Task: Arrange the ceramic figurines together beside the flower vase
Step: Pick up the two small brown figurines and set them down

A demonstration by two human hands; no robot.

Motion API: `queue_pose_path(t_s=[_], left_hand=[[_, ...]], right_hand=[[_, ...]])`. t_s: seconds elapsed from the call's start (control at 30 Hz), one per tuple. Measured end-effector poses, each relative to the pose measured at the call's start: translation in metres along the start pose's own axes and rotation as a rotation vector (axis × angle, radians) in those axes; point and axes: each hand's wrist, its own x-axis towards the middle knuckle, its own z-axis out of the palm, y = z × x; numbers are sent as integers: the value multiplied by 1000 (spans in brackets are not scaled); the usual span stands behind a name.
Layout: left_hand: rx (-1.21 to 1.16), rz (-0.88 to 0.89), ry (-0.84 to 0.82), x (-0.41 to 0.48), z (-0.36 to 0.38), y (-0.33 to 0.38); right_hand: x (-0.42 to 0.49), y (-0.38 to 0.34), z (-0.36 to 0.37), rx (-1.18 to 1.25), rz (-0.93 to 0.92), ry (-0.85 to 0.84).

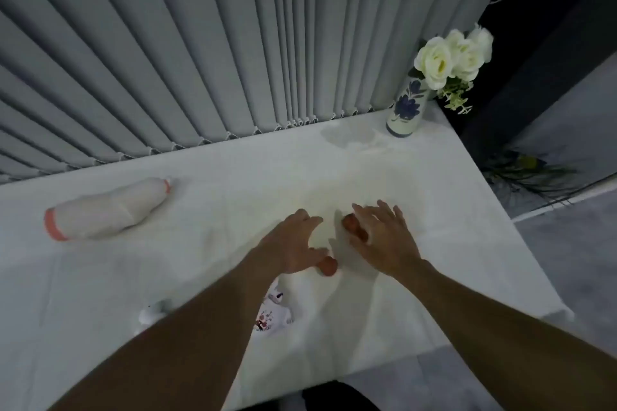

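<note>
Head view shows both bare hands over a white cloth-covered table [434, 210], reaching at a pale white ceramic figurine with orange-red ends [329, 265] lying at the table's centre. The left hand [293, 243] has its fingers spread, thumb touching the near orange end; the right hand [384, 240] is also splayed, palm down over the far orange end. Neither has closed into a grip.

Risks, as I judge them: the figurine is nearly the cloth's colour and blurred, so a misjudged pinch could roll it or knock it toward the edge at four o'clock. The loose cloth could drag and tip the white cylindrical vase with blue flower painting and white roses [405, 110], standing well apart at one o'clock.

A larger white bottle-shaped figurine with salmon-pink ends [107, 210] lies on its side at ten o'clock. Two small white pieces, one with red and purple floral marks [272, 314], the other plain [150, 314], sit at seven o'clock, partly hidden by the left forearm.
</note>
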Motion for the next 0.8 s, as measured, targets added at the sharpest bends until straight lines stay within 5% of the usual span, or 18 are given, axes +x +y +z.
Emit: queue_pose_path(t_s=[0.23,0.47,0.63,0.8], left_hand=[[168,162,-117,3,29,-10],[167,240,44,11,27,-18],[-97,74,211,20,20,-25],[-266,-70,191,24,23,-36]], right_hand=[[-4,-3,18,190,74,7],[1,-2,9,387,102,60],[15,-7,4,451,97,105],[27,-8,7,472,69,129]])
